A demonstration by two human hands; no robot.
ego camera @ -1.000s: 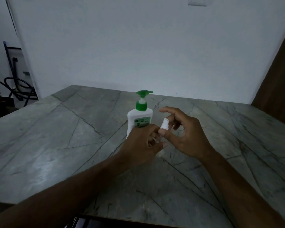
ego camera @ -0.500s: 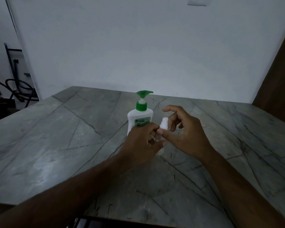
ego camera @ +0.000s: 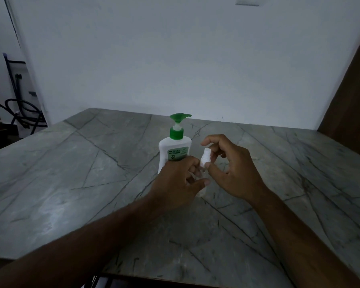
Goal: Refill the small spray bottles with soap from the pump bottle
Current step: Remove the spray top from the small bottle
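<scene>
Both hands on sm. spray bottle

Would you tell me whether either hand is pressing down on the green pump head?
No, the green pump head stands untouched, while both the left hand and right hand hold the small spray bottle.

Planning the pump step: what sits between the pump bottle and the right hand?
In the head view, only the small spray bottle's white cap, pinched by the right hand, and the left hand's fingertips stand beside the pump bottle.

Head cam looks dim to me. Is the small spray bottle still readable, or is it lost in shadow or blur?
Head view: dim overall, no glare; the small spray bottle's white cap reads clearly, its clear body hidden between the left hand and right hand; wide-angle bending at the edges.
</scene>
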